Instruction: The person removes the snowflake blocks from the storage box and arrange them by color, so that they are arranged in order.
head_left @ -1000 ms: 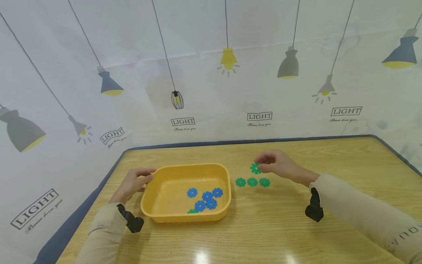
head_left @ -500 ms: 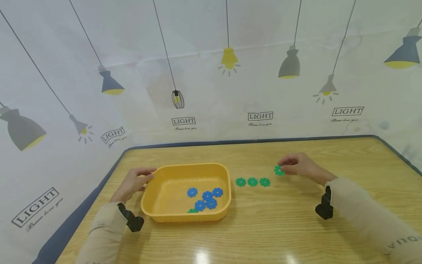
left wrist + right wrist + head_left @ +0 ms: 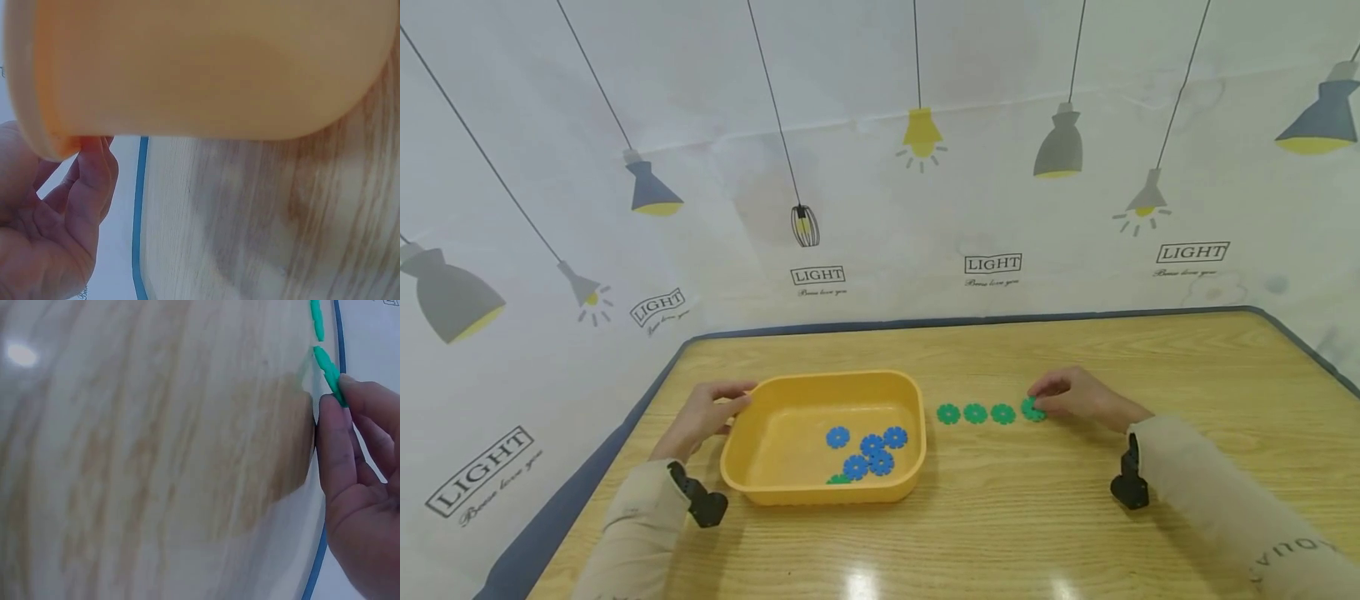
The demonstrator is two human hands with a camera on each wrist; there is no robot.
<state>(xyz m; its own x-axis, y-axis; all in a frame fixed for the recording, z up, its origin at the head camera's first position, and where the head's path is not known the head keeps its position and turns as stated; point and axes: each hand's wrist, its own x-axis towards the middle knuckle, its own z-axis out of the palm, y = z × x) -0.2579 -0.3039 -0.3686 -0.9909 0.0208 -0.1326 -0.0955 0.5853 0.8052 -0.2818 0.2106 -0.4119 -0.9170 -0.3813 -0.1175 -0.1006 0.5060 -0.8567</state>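
Note:
My left hand [image 3: 703, 417] grips the left rim of a yellow plastic tub [image 3: 797, 496]; in the left wrist view its fingers [image 3: 94, 175] curl under the tub's lip. Between thumb and fingertips my right hand [image 3: 1086, 397] pinches a green notched plastic disc [image 3: 1032, 408], at the right end of a row of green discs [image 3: 975, 413]. In the right wrist view the pinched disc [image 3: 328, 370] tilts slightly, its far edge close to the table. Inside the tub lie several blue notched discs [image 3: 880, 461] and one green disc [image 3: 838, 480], partly hidden by the front wall.
The wooden table [image 3: 985, 533] has a dark blue edge strip [image 3: 1030, 318] along the back. Behind it stands a pale wall covering [image 3: 880, 192] printed with lamps. Black wrist cameras sit on both sleeves.
My right hand has carried the green disc rightward past the row, then down to the row's right end. The left hand and the tub have stayed in place.

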